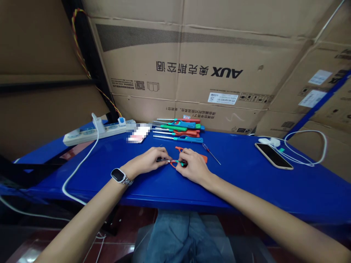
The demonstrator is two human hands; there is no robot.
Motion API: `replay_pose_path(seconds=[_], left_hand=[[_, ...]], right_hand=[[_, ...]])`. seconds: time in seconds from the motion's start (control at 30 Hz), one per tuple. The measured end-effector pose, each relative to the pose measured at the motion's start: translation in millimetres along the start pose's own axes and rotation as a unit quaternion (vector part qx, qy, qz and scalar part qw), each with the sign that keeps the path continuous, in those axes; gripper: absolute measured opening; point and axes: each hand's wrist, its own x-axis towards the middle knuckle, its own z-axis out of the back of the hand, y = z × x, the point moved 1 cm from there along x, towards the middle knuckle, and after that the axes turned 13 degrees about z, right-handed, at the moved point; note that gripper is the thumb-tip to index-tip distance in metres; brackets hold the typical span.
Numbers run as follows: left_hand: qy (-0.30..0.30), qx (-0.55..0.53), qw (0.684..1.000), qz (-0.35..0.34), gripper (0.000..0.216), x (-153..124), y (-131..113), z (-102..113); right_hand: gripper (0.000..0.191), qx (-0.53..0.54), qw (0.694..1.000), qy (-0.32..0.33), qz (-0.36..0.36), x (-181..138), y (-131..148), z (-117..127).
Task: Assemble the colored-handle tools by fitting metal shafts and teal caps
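My left hand (pixel 149 160) is closed in a pinch on the end of a thin dark and silver rod (pixel 162 160). Opposite it, my right hand (pixel 194 166) grips a small green and black piece (pixel 183 163) with red on it, in line with the rod; whether the two are joined I cannot tell. Under and around my right fingers lies an orange lighter casing (pixel 204 158), partly hidden by the hand. To the right of that hand rests a small screwdriver (pixel 211 153) with a purple and red handle.
Several long-necked lighters (pixel 189 139) in blue, green and red lie piled at the back of the blue table (pixel 246 182). A power strip (pixel 109 129) with a white cable stands at left, beside a blurred flat item (pixel 139 133). At right are a phone (pixel 274 156) and a charging cable (pixel 307 160).
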Motion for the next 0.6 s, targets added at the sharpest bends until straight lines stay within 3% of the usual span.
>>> replay_pose_path(seconds=[0.17, 0.4, 0.6], left_hand=[[0.002, -0.013, 1.0, 0.009, 0.025, 2, 1, 0], [0.05, -0.106, 0.992, 0.051, 0.022, 8, 11, 3], [0.03, -0.103, 0.992, 0.059, 0.022, 5, 8, 2]], right_hand=[[0.012, -0.001, 1.0, 0.01, -0.001, 1, 0, 1], [0.012, 0.019, 1.0, -0.007, 0.002, -2, -3, -1], [0.012, 0.023, 1.0, -0.01, -0.004, -2, -3, -1]])
